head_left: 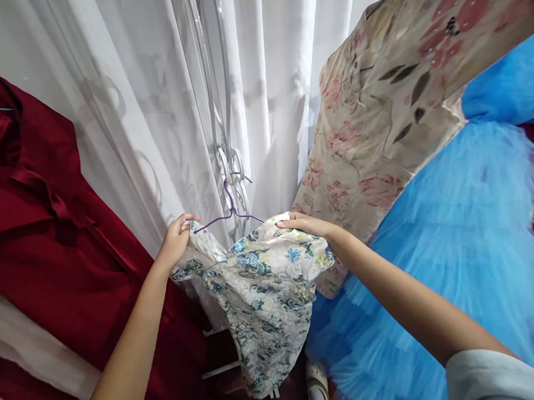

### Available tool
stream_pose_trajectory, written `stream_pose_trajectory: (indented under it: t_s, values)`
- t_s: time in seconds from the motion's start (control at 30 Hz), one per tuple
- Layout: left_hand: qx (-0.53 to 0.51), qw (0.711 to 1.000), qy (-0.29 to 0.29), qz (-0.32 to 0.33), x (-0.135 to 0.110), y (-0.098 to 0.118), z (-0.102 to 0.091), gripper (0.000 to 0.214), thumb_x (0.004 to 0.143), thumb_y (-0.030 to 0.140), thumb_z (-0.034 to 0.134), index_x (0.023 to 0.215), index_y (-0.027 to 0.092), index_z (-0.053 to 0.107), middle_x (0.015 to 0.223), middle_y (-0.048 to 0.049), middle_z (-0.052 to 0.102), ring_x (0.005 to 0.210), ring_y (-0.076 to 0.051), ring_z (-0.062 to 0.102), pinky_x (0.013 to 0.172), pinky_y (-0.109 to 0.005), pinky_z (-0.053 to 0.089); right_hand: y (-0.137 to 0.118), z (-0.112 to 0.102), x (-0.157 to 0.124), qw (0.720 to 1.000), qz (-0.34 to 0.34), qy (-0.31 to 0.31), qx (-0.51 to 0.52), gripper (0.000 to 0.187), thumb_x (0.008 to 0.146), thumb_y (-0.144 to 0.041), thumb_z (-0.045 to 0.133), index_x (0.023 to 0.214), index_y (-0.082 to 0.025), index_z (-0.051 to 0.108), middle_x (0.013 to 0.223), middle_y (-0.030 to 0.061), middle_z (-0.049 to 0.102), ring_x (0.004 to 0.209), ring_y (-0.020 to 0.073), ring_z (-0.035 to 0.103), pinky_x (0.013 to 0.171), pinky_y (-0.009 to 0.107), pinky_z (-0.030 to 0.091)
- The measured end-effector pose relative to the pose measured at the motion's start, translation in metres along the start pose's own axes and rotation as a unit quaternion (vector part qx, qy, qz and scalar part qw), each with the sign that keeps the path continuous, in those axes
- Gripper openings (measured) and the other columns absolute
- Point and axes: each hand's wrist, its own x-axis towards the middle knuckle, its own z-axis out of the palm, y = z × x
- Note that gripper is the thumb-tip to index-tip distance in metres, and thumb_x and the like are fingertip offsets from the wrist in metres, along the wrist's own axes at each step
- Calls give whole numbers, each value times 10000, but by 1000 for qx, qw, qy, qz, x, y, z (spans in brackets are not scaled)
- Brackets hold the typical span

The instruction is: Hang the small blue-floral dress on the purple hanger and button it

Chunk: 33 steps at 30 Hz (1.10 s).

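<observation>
A white dress with a blue and yellow floral print [268,296] hangs in front of me on a thin purple hanger [233,212]. The hanger's hook reaches up to a curled part of a white metal rack [225,106]. My left hand [177,240] is closed on the dress's left shoulder, near the end of the hanger. At the other shoulder, my right hand [307,223] pinches the cloth, its thumb lying on top. Below the hands the bodice and skirt hang down, slightly tilted. The fingertips behind the cloth are hidden.
A dark red dress [45,195] hangs close on the left. To the right hang a beige dress with pink flowers [357,134] and a blue tulle dress [459,230]. White curtains [267,61] stand behind the rack. A shoe [316,381] shows on the floor below.
</observation>
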Motion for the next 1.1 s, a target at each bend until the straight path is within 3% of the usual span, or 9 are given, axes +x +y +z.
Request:
stream_pose_trajectory:
  t_s: [0.13,0.3,0.5,0.6,0.7,0.77,0.93,1.0,1.1]
  values:
    - [34,998,-7,44,-27,19,-9,395,957,381,444,1311,226,520,698,26,526,590,-131,477,607,-231,387,15,-2,-31,996,-40,67,-53,364,814,-412,743,1105,-194,730,1015,58,762,968,227,698,818,298,558]
    - [93,993,48,49,-49,27,-19,295,861,428,627,1041,196,645,845,-12,652,796,-170,611,741,-235,446,48,-3,-53,978,-81,191,-27,387,781,-522,735,840,-140,755,671,57,725,548,202,636,510,291,496]
    - [205,969,110,86,-38,48,-24,244,867,447,615,872,205,646,750,13,615,675,-136,538,679,-232,390,10,26,-44,938,-175,298,19,283,791,-477,736,794,-195,727,632,37,678,511,185,576,467,268,446]
    - [153,979,133,18,-34,25,-14,279,828,466,632,746,201,596,648,5,535,630,-147,457,615,-249,333,-3,63,-49,960,-171,214,-56,310,811,-516,708,773,-209,702,665,23,656,553,176,563,485,256,429]
    - [-20,982,161,-98,-39,-12,16,446,828,593,543,609,210,479,546,9,433,560,-146,395,541,-260,301,9,99,-60,978,-151,-55,-131,483,796,-642,661,1037,-227,716,915,57,702,773,220,636,663,293,511]
    - [-84,975,158,-136,-48,-27,46,578,866,716,335,554,230,373,494,20,356,497,-137,348,504,-266,301,30,113,-63,968,-149,-144,-140,621,825,-706,568,1229,-243,657,1150,97,673,1006,268,631,876,368,509]
    - [-199,970,7,-137,-74,-4,123,713,884,764,89,457,231,296,464,-15,400,481,-132,418,547,-278,410,109,108,-49,956,-113,176,-204,552,921,-569,530,1418,-335,478,1492,59,451,1393,303,359,1180,468,233]
    - [-264,950,-117,-119,-82,21,144,734,911,734,135,448,211,361,499,-39,476,519,-139,488,612,-286,452,136,100,-48,957,-89,200,-188,486,918,-576,524,1322,-307,568,1379,56,558,1314,320,450,1143,469,307]
    - [-388,859,-316,-107,-91,56,162,687,944,669,276,604,158,584,662,-80,614,662,-169,612,738,-305,481,162,89,-65,978,-61,181,-87,421,866,-632,558,875,-236,700,841,33,695,836,278,648,810,409,533]
